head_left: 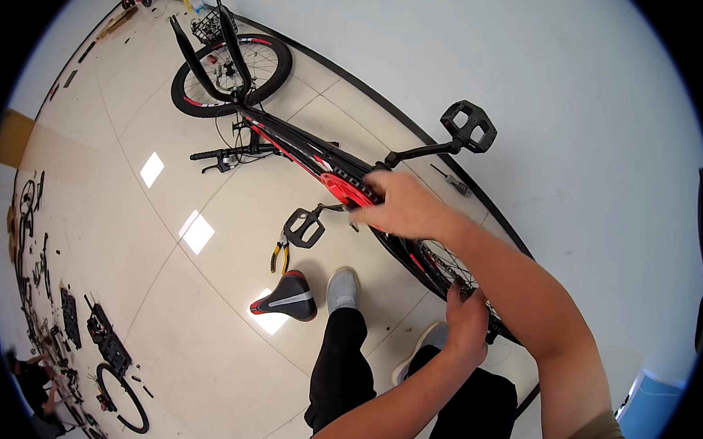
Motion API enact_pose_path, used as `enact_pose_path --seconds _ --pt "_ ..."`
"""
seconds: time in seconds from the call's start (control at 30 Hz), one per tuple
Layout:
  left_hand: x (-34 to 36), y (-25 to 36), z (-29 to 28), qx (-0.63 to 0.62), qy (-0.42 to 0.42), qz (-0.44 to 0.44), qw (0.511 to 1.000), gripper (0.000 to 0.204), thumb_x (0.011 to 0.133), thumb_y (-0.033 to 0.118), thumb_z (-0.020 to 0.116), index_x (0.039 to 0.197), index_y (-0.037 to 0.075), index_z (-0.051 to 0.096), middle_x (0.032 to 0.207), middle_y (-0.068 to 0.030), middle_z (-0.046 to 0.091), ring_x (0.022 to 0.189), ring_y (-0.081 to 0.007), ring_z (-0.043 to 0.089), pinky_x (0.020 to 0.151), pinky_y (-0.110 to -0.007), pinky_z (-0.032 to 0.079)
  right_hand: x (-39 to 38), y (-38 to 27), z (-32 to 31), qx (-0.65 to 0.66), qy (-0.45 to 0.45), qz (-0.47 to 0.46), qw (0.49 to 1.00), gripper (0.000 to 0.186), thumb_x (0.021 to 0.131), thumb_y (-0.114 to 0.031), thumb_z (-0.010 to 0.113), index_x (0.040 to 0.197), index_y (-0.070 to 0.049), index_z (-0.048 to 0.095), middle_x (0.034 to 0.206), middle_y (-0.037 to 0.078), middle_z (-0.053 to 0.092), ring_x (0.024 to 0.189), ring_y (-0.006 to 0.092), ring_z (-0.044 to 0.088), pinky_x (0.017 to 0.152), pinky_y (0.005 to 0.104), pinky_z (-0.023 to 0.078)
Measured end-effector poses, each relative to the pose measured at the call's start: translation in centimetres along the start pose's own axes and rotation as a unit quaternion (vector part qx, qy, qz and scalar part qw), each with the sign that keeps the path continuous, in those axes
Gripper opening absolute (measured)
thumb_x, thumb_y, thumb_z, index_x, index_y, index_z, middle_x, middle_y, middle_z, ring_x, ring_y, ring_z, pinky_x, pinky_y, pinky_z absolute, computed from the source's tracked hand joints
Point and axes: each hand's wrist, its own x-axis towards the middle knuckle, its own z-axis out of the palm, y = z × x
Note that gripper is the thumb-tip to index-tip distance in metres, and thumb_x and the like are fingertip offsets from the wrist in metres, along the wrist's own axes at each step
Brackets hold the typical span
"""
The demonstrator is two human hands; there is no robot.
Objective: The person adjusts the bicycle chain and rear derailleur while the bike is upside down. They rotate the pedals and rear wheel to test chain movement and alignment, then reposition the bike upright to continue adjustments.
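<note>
A black-and-red bicycle frame (285, 144) stretches diagonally away from me, its front wheel (271, 82) at the top. My right hand (402, 205) is at the red chainring (338, 189) and chain, slightly blurred, its fingertips partly hidden. Lower down, my left hand (466, 320) has its fingers curled at a dark part of the rear wheel (440, 263); exactly what it grips is unclear. A black pedal (305, 229) hangs left of the chainring and the other pedal (467, 126) sticks up to the right.
Yellow-handled pliers (278, 254), a saddle (283, 301) and my feet (343, 290) are left of the bicycle. A small tool (453, 182) lies by the wall (558, 93). Scattered parts (110, 340) and a loose wheel (124, 398) lie at left, where another person (33, 390) is working.
</note>
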Motion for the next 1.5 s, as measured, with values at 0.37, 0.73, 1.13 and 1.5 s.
enact_pose_path --seconds 0.37,0.73,1.13,1.5 --pt "-2.0 1.4 0.3 0.016 -0.026 -0.009 0.999 0.069 0.099 0.015 0.063 0.155 -0.005 0.027 0.117 -0.0113 0.063 0.099 -0.0166 0.061 0.086 -0.031 0.050 -1.5 1.5 1.9 -0.092 0.087 -0.056 0.990 0.021 0.099 -0.019 0.062 0.096 0.001 0.065 0.081 0.023 0.070 0.080 0.0450 0.069 0.073 0.0525 0.054" --pt "-1.0 2.2 0.1 -0.013 0.002 0.005 1.000 0.070 0.099 0.016 0.062 0.158 0.003 0.027 0.124 -0.0090 0.061 0.105 -0.0180 0.059 0.088 -0.034 0.050 1.1 0.9 1.7 -0.066 0.047 -0.024 0.996 0.027 0.096 -0.022 0.065 0.099 0.004 0.069 0.076 0.025 0.066 0.065 0.0316 0.063 0.069 0.0449 0.050" --pt "-0.6 4.0 0.0 -0.068 0.003 0.049 0.996 0.066 0.101 0.016 0.063 0.156 0.007 0.029 0.138 -0.0124 0.057 0.124 -0.0241 0.060 0.102 -0.040 0.053 4.8 -1.5 0.6 -0.112 -0.003 0.045 0.993 0.039 0.088 -0.034 0.071 0.094 0.005 0.076 0.081 0.024 0.072 0.074 0.0316 0.071 0.077 0.0421 0.055" --pt "1.0 4.1 -1.5 -0.135 -0.070 0.097 0.984 0.087 0.099 0.018 0.068 0.164 0.002 0.011 0.147 -0.0154 0.052 0.129 -0.0251 0.057 0.102 -0.039 0.053 7.4 -2.4 2.4 -0.211 -0.008 0.129 0.969 0.042 0.096 -0.041 0.068 0.117 -0.005 0.073 0.113 0.017 0.075 0.107 0.0348 0.072 0.092 0.0458 0.056"
